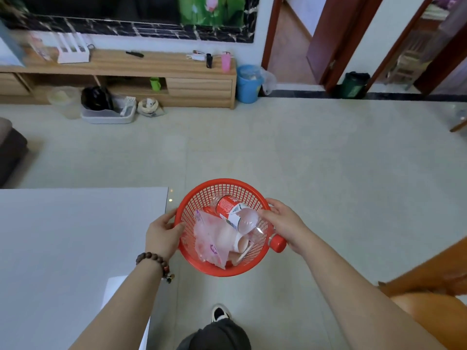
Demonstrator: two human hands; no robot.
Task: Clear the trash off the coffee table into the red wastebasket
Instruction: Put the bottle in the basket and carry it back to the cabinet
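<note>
the red wastebasket (222, 270), a round plastic basket with open mesh walls, is held between your two hands over the pale tiled floor (328, 160), just off the right edge of the grey coffee table (75, 236). whether it rests on the floor or hangs in the air cannot be told from above.

inside it lies a clear plastic bottle (240, 218) with a red and white label, tilted so its red cap (278, 243) pokes out over the near right rim. beside the bottle sit a crumpled pinkish plastic bag (209, 238) and what looks like a paper cup (236, 242) with a thin stick, partly hidden.

your left hand (163, 237), with a dark bead bracelet (154, 261) at the wrist, has its thumb and fingers clamped on the left rim. your right hand (285, 223) meets the right rim with fingers loosely spread, some touching the bottle's shoulder; whether it grips the rim or the bottle is unclear.

the visible part of the table looks bare apart from a white sheet (111, 294) at its near edge, so the clearing seems nearly done. to handle this step well, keep the basket level and nudge the bottle down so its cap end drops inside the rim, since it could tip out. check whether that sheet is trash before you set the basket down.
</note>
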